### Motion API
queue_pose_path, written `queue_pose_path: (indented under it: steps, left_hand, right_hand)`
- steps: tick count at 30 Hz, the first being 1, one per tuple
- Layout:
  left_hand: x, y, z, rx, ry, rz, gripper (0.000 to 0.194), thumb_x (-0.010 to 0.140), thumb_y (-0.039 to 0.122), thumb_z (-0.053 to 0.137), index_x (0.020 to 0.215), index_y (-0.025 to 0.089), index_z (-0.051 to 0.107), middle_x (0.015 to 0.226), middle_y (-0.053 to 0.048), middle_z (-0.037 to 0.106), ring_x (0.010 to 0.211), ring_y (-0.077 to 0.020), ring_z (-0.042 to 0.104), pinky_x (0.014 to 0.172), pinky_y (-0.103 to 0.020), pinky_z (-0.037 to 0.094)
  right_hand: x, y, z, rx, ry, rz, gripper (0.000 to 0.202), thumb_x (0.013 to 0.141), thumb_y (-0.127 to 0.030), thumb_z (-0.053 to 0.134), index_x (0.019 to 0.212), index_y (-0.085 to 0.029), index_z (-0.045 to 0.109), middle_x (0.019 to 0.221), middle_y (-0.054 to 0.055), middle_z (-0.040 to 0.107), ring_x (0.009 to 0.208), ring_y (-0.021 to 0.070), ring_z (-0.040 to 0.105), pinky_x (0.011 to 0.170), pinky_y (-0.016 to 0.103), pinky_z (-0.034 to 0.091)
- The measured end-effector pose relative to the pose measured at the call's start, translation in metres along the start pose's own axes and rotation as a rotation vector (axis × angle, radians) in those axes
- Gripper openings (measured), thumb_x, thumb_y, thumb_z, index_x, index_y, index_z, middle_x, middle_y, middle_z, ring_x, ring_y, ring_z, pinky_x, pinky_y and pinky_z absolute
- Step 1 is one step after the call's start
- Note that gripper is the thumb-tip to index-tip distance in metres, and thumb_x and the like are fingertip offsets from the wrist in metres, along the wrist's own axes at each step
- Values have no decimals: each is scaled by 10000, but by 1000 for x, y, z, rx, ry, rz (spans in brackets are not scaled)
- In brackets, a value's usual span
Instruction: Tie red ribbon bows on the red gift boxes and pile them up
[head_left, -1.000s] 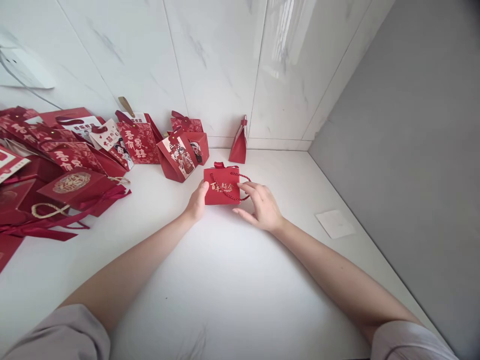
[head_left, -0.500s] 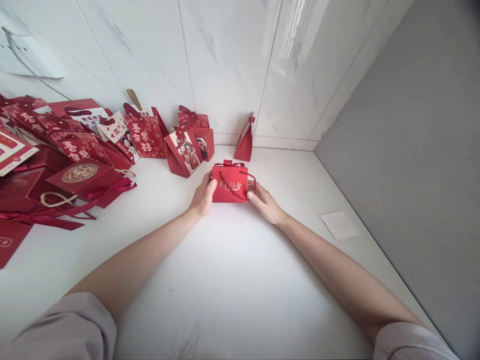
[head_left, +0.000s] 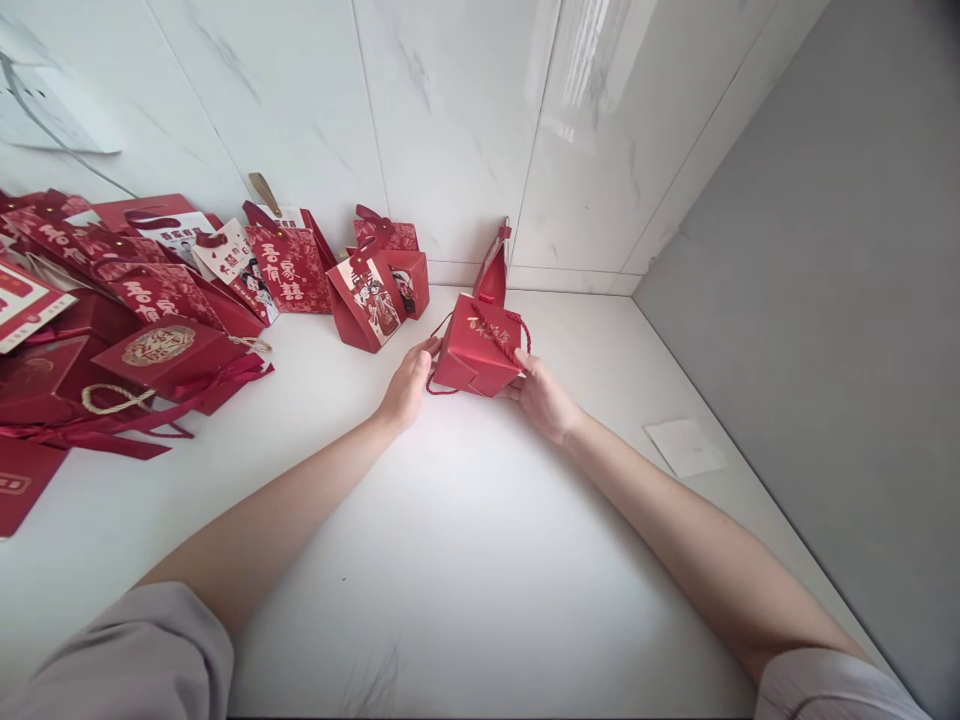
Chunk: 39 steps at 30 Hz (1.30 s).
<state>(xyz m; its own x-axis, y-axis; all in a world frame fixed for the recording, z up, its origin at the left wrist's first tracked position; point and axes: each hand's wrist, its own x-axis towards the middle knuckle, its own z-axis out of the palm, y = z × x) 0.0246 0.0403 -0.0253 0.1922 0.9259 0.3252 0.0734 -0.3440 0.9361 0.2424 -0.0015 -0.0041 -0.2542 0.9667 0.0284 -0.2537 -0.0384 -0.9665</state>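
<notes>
A small red paper gift bag [head_left: 484, 350] with gold lettering and twisted red cord handles is tilted back, its folded bottom turned toward me. My right hand [head_left: 547, 395] grips its right side, thumb on the front and fingers underneath. Against the left edge, beside a loop of cord, rests my left hand [head_left: 409, 385] with its fingers close together; its fingertips are partly hidden. Right behind the bag stands a narrow red gift box [head_left: 495, 265], partly covered by it.
Several red gift boxes and bags crowd the left side, among them a box with a couple printed on it [head_left: 367, 305] and one with a gold emblem [head_left: 161, 345]. A white paper square [head_left: 686, 447] lies at the right. Tiled wall behind, grey panel at right.
The gift bag has turned from facing me upright to tilting back, and its bottom now shows. It has shifted slightly right, with my right hand's fingers now under it.
</notes>
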Motion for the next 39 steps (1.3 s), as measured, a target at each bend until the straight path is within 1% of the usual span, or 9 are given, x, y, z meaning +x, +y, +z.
queue_pose_path:
  steps: [3,7,11,17,25,29,31,34,39]
  left_hand:
    - [-1,2,-2,172,-65,52,712,871,705,403,1358,202,537,1485,-115,448,1425,-315,334,1170,-480,306]
    - [-3,3,-2,278,-87,65,732,895,620,472,1508,260,301,1566,-116,298,1437,-315,308,1147,-478,335]
    - [-4,6,0,331,-79,135,628,930,571,442,1470,256,383,1529,-95,371,1448,-264,291,1191,-431,276]
    - [-6,7,2,219,-101,2,624,931,549,461,1470,242,389,1477,-85,478,1313,-263,490,1109,-389,383]
    - [-6,7,2,217,-97,1,610,910,539,508,1432,234,426,1409,-91,544,1220,-261,558,1006,-371,447]
    - [-4,7,-2,269,-58,124,520,935,546,439,1308,198,543,1311,-117,582,1234,-262,530,1036,-390,415]
    - [-4,7,-3,279,-43,171,493,955,543,380,1216,183,594,1248,-122,598,1224,-258,526,1063,-406,386]
    - [-5,5,-1,234,-75,104,519,883,533,546,1274,193,510,1241,-121,594,1134,-259,572,974,-420,452]
    - [-8,2,6,130,-154,43,797,784,468,699,1442,220,324,1352,-148,516,1172,-276,555,965,-436,477]
  right_hand:
    - [1,-7,-1,108,-15,102,513,907,-624,356,1151,-227,570,1109,110,662,981,292,673,945,502,533]
    - [3,-5,-11,204,-82,249,656,851,-739,320,1113,-185,554,1025,139,649,942,315,700,986,529,514]
    - [5,3,-19,264,-146,296,699,813,-783,336,1061,-167,552,1024,164,636,982,333,703,1015,529,497]
    - [6,7,-21,336,-158,336,745,828,-785,304,1108,-139,547,1081,180,636,1029,319,701,1075,466,454]
    - [6,7,-22,367,-134,345,713,821,-787,360,1068,-151,569,1087,176,653,1018,332,698,1061,509,459]
    - [4,12,-15,192,-50,180,586,845,-678,493,1232,-239,492,1155,126,638,1017,295,685,909,518,553]
    - [3,16,-10,15,37,24,664,808,-593,626,1358,-308,385,1283,101,571,1085,270,645,889,483,565]
    - [2,22,-7,-258,199,-169,939,699,-520,774,1455,-318,254,1389,120,459,1186,274,562,902,454,563]
    - [0,25,-10,-620,321,-451,999,689,-512,790,1491,-298,235,1424,148,370,1253,306,474,804,432,607]
